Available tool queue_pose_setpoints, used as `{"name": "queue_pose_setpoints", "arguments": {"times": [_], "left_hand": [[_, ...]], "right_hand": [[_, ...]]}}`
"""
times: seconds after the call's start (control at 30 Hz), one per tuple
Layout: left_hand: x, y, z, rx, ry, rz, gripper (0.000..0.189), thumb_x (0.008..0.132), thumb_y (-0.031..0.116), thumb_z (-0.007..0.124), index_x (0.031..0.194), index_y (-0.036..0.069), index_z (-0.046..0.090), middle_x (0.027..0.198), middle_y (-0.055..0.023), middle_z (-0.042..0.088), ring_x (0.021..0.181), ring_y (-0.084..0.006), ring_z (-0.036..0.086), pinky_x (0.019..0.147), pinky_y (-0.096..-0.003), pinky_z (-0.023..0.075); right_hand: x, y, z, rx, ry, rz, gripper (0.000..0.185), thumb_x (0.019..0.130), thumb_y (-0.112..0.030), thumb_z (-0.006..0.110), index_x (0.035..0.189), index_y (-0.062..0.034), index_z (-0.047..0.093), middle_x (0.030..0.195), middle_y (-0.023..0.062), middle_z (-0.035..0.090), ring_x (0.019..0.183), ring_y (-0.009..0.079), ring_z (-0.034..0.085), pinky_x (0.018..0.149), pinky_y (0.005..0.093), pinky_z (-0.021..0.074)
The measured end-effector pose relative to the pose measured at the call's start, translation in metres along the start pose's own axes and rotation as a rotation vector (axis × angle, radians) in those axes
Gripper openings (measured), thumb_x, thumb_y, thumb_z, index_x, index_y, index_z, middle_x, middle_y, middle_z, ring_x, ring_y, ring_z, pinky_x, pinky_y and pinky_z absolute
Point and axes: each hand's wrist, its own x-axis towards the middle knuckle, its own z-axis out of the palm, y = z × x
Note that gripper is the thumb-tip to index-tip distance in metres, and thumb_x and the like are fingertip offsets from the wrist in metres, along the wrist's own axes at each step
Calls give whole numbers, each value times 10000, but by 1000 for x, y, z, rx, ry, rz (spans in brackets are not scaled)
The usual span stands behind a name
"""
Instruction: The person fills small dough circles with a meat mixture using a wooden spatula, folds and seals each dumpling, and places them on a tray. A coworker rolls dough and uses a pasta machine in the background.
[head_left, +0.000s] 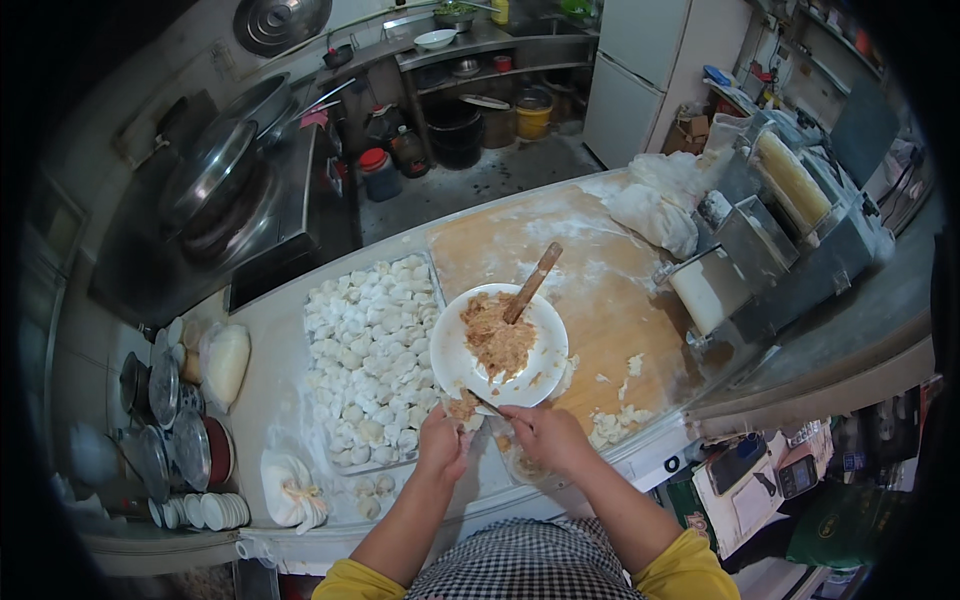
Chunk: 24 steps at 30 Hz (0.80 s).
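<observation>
My left hand (444, 444) holds a dumpling wrapper (472, 421) with a lump of minced filling (461, 406) on it. In my right hand (546, 436) is a thin spreading stick (486, 403), its tip at the filling. Just beyond both hands stands a white bowl (444, 349) of minced filling (499, 341), with a flat wooden paddle (534, 281) leaning in it. Left of the bowl, a tray of floured dumplings (371, 352) is packed full. Several more dumplings (369, 496) sit near the table's front edge. A small container (527, 466) is partly hidden beneath my right hand.
A dough-rolling machine (757, 240) stands at the right, beside a plastic bag (660, 214). Dough scraps (619, 424) lie on the floured wooden board (600, 330). A tied white bag (289, 491), lidded pots (202, 450) and stacked white lids (217, 511) line the left side.
</observation>
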Motion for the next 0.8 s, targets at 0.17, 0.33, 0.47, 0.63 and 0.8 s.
{"name": "queue_pose_setpoints", "arguments": {"times": [0.17, 0.33, 0.47, 0.63, 0.8], "left_hand": [[-2, 1, 2, -98, -80, 44, 403, 859, -92, 402, 1235, -94, 550, 1115, -200, 651, 925, -247, 676, 733, -326, 557], [1, -4, -3, -55, -5, 26, 462, 811, -124, 382, 1242, -83, 546, 1088, -201, 651, 926, -264, 682, 734, -318, 563], [-2, -2, -17, -74, -89, 43, 511, 767, -151, 363, 1248, -87, 527, 1104, -220, 644, 959, -299, 680, 787, -344, 582], [-23, 11, -34, -48, -95, 43, 522, 825, -131, 376, 1324, -45, 500, 1163, -194, 643, 992, -284, 681, 771, -313, 581], [-33, 20, -32, -94, -68, 79, 628, 711, -156, 325, 1313, -80, 483, 1149, -243, 633, 1065, -315, 659, 706, -309, 560]], "right_hand": [[-39, -22, 18, -56, -76, -30, 355, 941, -224, 560, 1289, -235, 634, 848, 164, 692, 773, 352, 674, 681, 464, 528], [-30, -16, 9, 57, -31, 50, 397, 960, -161, 517, 1352, -178, 575, 817, 171, 683, 738, 318, 673, 709, 428, 538], [-25, -12, 19, 290, -97, 67, 401, 968, -122, 488, 1361, -151, 562, 836, 158, 686, 742, 312, 671, 720, 395, 530], [-45, -15, 31, 281, -82, -35, 437, 944, -106, 529, 1377, -164, 552, 845, 144, 653, 777, 316, 644, 714, 413, 508], [-52, -25, 32, 53, -129, -129, 489, 906, -115, 594, 1382, -219, 553, 781, 139, 590, 706, 339, 603, 664, 451, 496]]}}
